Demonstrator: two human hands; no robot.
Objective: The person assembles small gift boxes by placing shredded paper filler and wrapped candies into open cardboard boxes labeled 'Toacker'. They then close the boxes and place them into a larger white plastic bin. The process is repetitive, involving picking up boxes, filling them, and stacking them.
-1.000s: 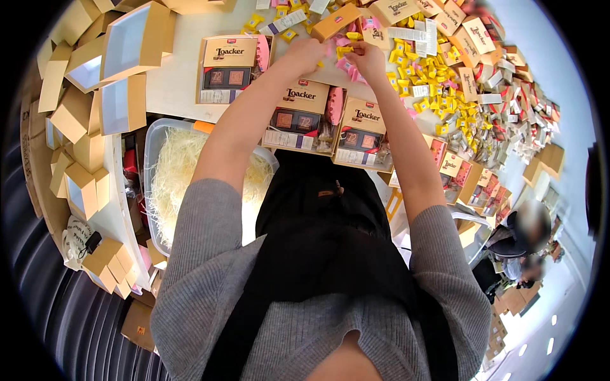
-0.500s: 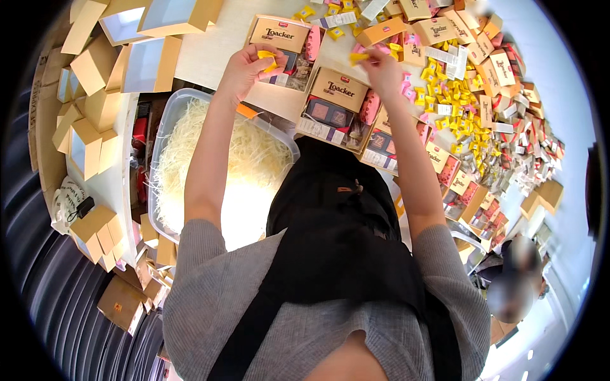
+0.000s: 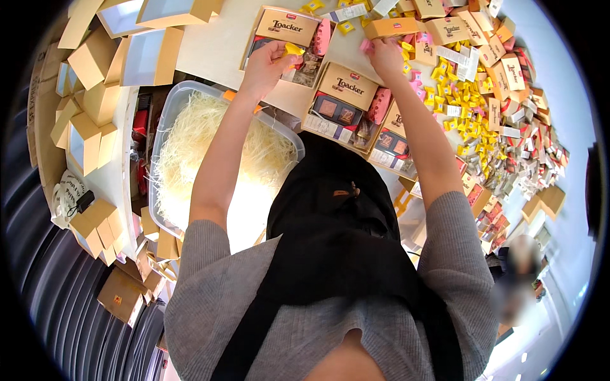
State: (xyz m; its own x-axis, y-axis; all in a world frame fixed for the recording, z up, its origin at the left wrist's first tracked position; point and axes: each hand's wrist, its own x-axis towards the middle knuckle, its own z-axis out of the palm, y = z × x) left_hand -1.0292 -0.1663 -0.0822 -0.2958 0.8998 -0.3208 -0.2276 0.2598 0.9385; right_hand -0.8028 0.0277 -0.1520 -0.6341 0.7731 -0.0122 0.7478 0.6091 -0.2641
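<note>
Well forward, left hand (image 3: 264,68) angled inward, thumb and fingers pinching a small yellow-wrapped sweet (image 3: 293,49) over an open tan cardboard gift box (image 3: 323,58), right hand (image 3: 386,58) palm-down, fingers bent, hold unclear, near a pink-wrapped sweet (image 3: 366,46), beside an oblong tan carton (image 3: 391,27).

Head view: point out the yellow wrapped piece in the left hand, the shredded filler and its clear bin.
Yellow wrapped piece (image 3: 293,49): head view, middle of its wrapper.
Shredded filler (image 3: 194,143): head view, top surface, left part.
Clear bin (image 3: 298,148): head view, rim at its right corner.
</note>
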